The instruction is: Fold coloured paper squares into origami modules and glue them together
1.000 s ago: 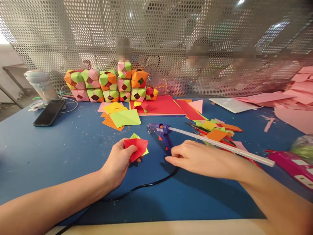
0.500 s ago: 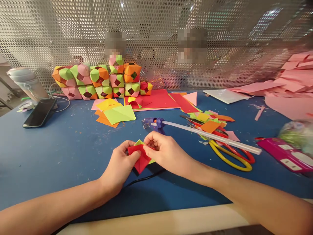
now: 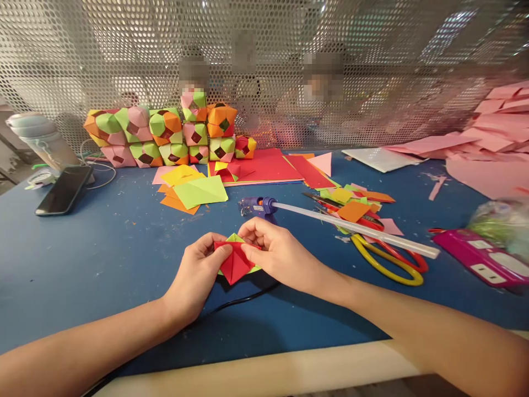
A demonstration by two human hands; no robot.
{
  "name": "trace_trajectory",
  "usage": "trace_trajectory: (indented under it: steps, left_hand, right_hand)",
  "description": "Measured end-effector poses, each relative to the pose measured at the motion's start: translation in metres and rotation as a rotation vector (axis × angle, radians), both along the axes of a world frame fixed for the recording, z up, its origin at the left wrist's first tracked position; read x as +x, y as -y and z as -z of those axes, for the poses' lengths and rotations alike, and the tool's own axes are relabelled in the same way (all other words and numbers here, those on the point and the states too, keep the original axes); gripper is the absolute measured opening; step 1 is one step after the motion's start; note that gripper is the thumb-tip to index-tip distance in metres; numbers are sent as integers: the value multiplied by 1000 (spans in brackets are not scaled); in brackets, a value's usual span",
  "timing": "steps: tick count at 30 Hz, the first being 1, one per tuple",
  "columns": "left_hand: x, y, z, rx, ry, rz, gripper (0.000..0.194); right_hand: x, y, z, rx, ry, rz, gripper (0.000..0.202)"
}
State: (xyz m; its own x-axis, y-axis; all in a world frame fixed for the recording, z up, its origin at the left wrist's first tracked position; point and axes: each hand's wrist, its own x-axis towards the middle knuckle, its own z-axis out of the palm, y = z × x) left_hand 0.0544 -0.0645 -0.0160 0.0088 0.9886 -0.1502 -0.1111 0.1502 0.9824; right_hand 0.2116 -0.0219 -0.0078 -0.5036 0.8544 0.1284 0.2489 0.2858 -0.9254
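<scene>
Basically, both hands are on one small folded paper piece (image 3: 233, 266), red with green showing at top and sides, lower centre of the frame, held up off the worktop (image 3: 124, 248). Left hand (image 3: 194, 275) pinches its left side, thumb flat on the red face; right hand (image 3: 283, 256) pinches the right side, thumb on the red near the upper edge, other fingers curled. Fingers behind the paper are mostly hidden, can't tell their exact placement. Blue glue gun (image 3: 258, 207) lies just beyond the right hand, its handle mostly blocked by it; long clear glue stick (image 3: 355, 227) runs out the back toward the right. Black cord (image 3: 243, 300) passes below the hands. Scissors (image 3: 367, 261) with one yellow and one red handle, centre right, partly under coloured scraps (image 3: 355, 210). Green sheet (image 3: 202, 191) on orange and yellow ones, left of the gun. Red sheets (image 3: 264, 163) behind that. Stacked paper balls (image 3: 171, 125) upper left, against perforated panel (image 3: 264, 33). Phone (image 3: 64, 190) far left; magenta socket strip (image 3: 475, 256) far right.
</scene>
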Motion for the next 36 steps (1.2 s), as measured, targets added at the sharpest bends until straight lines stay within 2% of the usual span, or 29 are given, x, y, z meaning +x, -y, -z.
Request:
trace_trajectory:
  steps: [4, 11, 13, 21, 24, 30, 36]
  left_hand:
    - [-1, -1, 0, -6, 28, 5, 13]
    - [0, -1, 1, -2, 41, 14, 15]
    - [0, 0, 0, -2, 32, 12, 15]
    - [1, 0, -4, 29, -71, 26, 15]
    - [0, 0, -5, 32, -102, 39, 12]
    - [-1, -1, -10, 99, -221, 56, 17]
    - [-3, -1, -11, 120, -194, 52, 17]
  right_hand:
    - [1, 0, 0, 14, -15, -64, 10]
    - [2, 2, -3, 245, 51, -46, 17]
    - [2, 3, -4, 266, 67, -52, 15]
    - [-2, 4, -2, 220, 57, 42, 4]
    - [-4, 3, 0, 210, 34, 70, 6]
    - [-3, 4, -4, 195, -1, 61, 6]
    - [0, 3, -10, 105, -60, 17, 7]
